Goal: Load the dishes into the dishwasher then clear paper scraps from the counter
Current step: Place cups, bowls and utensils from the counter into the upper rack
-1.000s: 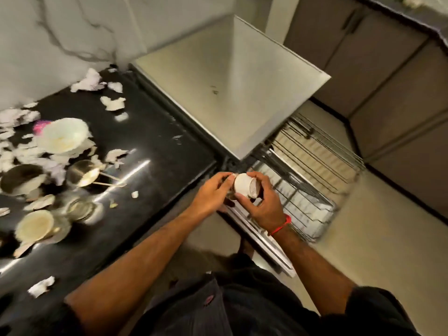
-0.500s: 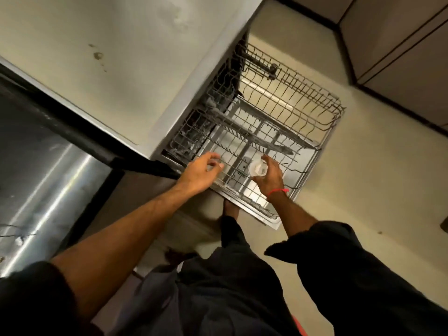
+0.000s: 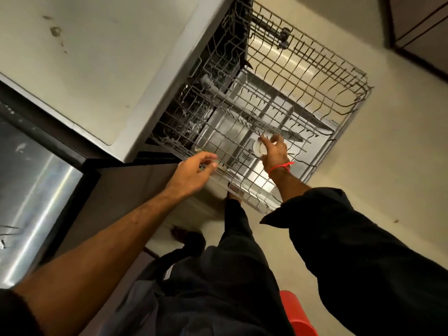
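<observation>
A wire dishwasher rack [image 3: 339, 110] is pulled out from the dishwasher below a pale worktop [image 3: 101, 59]. My right hand [image 3: 275, 151], with a red thread at the wrist, holds a small white cup [image 3: 257, 149] down among the rack's wires near its front right part. Most of the cup is hidden by my fingers. My left hand [image 3: 194, 174] hovers at the rack's near left rim, fingers loosely curled, holding nothing.
The open dishwasher door [image 3: 261, 180] lies under the rack. A shiny steel panel [image 3: 36, 190] is at the left. Dark cabinets [image 3: 421, 27] stand at the top right beyond the beige floor [image 3: 400, 166]. A red object [image 3: 299, 314] sits by my leg.
The view swung from the black counter with dishes and paper scraps down to the dishwasher. My right hand carried the white cup into the rack and lowered it; my left hand let go.
</observation>
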Available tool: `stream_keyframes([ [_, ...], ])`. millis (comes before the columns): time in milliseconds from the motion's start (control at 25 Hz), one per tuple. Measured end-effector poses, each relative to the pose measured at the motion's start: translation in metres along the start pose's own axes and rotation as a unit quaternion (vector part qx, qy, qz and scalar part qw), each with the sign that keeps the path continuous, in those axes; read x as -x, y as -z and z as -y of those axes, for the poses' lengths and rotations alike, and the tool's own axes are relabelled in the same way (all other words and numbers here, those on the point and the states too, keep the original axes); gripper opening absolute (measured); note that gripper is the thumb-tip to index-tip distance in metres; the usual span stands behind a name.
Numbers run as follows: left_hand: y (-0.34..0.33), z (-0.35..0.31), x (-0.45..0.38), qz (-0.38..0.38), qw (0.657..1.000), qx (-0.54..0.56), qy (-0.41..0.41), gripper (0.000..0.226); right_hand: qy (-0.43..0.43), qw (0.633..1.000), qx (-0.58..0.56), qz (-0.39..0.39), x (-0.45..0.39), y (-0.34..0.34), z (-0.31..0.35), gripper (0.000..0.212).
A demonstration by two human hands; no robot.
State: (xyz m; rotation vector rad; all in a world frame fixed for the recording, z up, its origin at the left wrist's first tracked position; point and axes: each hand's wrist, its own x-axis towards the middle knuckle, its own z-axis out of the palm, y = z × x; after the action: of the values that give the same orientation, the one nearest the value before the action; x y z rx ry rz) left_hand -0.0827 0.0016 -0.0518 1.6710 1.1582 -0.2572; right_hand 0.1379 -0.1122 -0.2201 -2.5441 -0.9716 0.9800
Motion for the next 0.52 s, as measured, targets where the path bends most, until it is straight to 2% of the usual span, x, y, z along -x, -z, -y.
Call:
stream_keyframes([
  [200, -0.0026, -0.0067, -0.0020, -0.007, 1.000, 0.003, -0.009, 0.026, -0.002, 1.000, 0.006, 0.001, -0.0039, -0.0064, -0.0112, 0.072],
  [520, -0.0055, -0.0053, 0.0014, -0.007, 1.000, -0.005, -0.004, 0.024, 0.007, 1.000, -0.019, 0.018, -0.0121, -0.0014, -0.0069, 0.067],
])
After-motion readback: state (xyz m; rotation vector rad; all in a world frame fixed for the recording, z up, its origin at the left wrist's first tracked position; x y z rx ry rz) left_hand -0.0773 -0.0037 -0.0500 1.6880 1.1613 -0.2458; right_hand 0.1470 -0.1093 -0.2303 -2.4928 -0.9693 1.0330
